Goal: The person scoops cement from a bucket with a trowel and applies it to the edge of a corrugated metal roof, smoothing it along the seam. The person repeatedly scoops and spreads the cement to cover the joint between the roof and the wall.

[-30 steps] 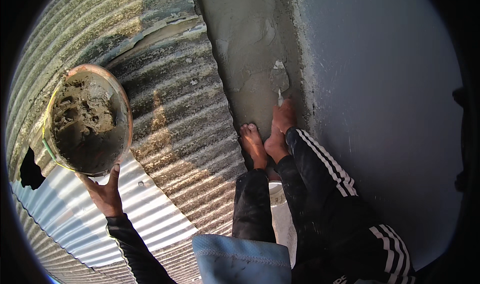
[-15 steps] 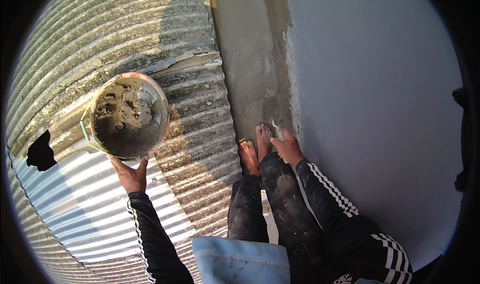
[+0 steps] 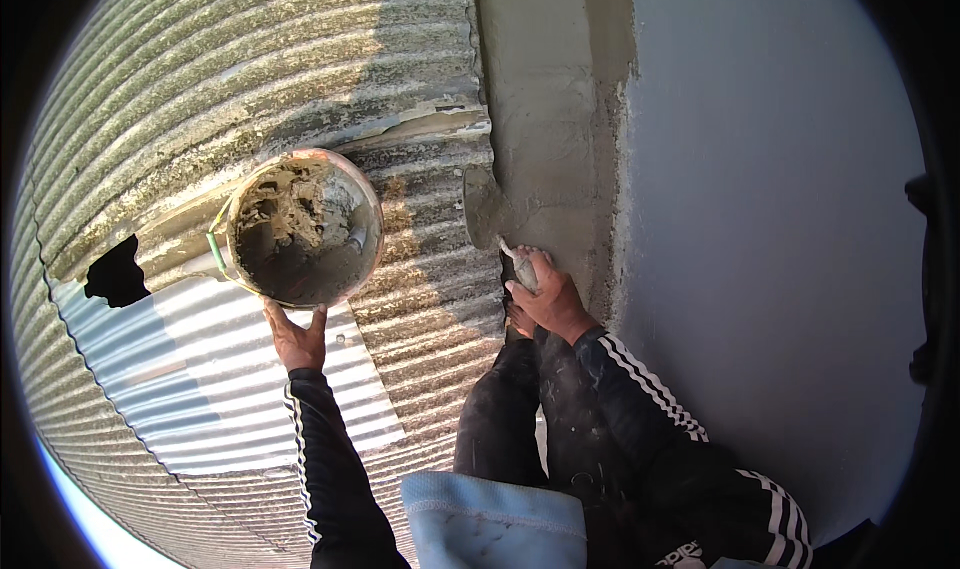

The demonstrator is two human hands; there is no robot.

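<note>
A round bucket (image 3: 377, 214) stands on the corrugated roof to my left, partly filled with wet grey mortar (image 3: 303, 209). My left hand (image 3: 298, 342) grips its near side, with the thumb and fingers spread along the wall below the rim. The bucket's green handle grip (image 3: 216, 253) hangs at its left side. In my right hand (image 3: 553, 301), closed round the handle, is a trowel (image 3: 486, 207). Its mortar-smeared blade is over the edge of the roofing, beside the cement strip (image 3: 540, 119). My feet are mostly hidden behind the right hand.
A smooth grey wall (image 3: 770, 219) rises along my right side. Weathered corrugated sheets (image 3: 240, 79) spread to the left, with a shiny metal sheet (image 3: 270, 409) among them. A dark, jagged hole (image 3: 117, 272) opens left of the bucket.
My right hand has swung the trowel left, off the cement strip by the wall to the roof edge. The view has shifted, and my left hand stays on the bucket.
</note>
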